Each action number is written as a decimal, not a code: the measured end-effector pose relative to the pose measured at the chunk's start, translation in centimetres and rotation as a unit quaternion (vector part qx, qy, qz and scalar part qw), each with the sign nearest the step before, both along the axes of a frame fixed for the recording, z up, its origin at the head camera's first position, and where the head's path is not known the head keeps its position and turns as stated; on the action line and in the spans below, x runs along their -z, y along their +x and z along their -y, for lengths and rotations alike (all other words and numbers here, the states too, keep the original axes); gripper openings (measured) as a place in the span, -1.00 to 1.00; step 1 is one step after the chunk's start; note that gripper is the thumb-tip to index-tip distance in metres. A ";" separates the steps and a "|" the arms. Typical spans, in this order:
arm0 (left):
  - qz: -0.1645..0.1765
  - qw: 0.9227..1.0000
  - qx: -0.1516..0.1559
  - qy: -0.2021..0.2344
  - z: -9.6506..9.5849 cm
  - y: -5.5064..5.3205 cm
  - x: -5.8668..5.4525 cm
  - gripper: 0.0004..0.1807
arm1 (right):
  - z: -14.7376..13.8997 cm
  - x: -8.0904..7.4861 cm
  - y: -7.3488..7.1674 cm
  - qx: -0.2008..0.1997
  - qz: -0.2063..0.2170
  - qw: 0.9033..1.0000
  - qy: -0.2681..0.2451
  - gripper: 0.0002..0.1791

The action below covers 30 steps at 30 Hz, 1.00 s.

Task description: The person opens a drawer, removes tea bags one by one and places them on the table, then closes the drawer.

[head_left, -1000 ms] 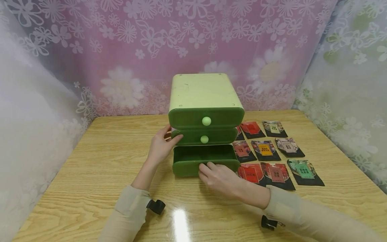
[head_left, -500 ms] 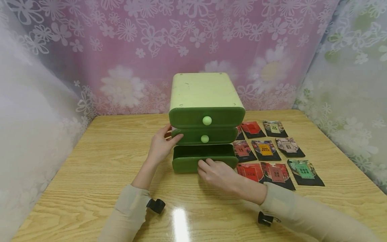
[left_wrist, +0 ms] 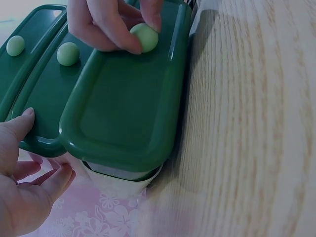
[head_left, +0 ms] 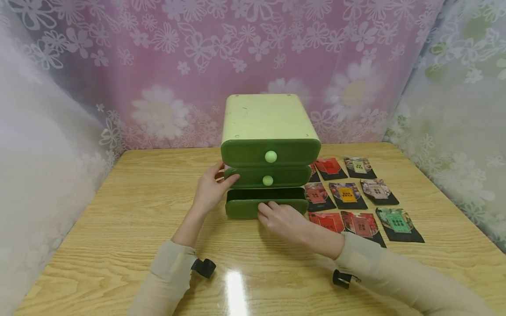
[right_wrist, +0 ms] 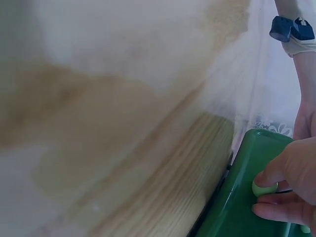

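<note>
A cream drawer cabinet (head_left: 269, 116) with green drawer fronts and round pale-green knobs stands upright on the table. Its bottom drawer (head_left: 242, 209) is partly pulled out, a dark gap showing behind the front; the upper two look pushed in. My right hand (head_left: 286, 223) pinches the bottom drawer's knob (left_wrist: 145, 37) between thumb and fingers. On the cabinet's left side, my left hand (head_left: 210, 189) grips the edge at the middle drawer (left_wrist: 47, 101), thumb on the green front and fingers bent along the side. The right palm hides the knob in the head view.
Several tea-style packets, such as a green one (head_left: 399, 224) and an orange-labelled one (head_left: 348, 196), lie in rows right of the cabinet, some partly behind it. A flowered pink curtain (head_left: 178, 66) hangs behind the wooden table (head_left: 130, 228).
The bottom drawer has slid inward, away from me, and its gap has narrowed. My right hand has moved with it on the knob. The left hand has kept its place.
</note>
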State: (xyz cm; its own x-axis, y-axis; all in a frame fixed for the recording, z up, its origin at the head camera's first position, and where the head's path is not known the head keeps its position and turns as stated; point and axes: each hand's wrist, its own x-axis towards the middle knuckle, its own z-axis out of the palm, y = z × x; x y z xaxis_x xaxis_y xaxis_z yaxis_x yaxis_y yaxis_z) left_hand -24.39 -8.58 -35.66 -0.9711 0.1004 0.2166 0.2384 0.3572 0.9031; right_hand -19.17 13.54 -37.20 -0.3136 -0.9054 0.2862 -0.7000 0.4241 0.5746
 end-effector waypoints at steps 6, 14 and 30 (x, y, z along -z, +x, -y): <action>0.001 1.000 0.004 -0.002 0.1 0.1 -0.2 -0.25 | 0.2 0.0 -0.6 0.004 0.003 1.000 0.002 -0.95; 0.002 1.000 0.004 0.001 0.1 0.0 -0.2 -0.24 | -0.1 0.0 -1.5 -0.012 -0.003 1.000 0.009 -0.92; -0.002 1.000 0.002 -0.001 0.1 0.0 -0.1 -0.25 | -0.2 -0.2 -2.8 -0.008 0.002 1.000 0.002 -0.89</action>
State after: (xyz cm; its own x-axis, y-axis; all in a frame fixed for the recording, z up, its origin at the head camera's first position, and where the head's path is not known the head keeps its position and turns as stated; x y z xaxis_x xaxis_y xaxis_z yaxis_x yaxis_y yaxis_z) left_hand -24.38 -8.69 -35.54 -0.9699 0.1043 0.2202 0.2431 0.3576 0.9017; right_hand -21.99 13.77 -37.02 -0.3010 -0.9113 0.2808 -0.7085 0.4108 0.5738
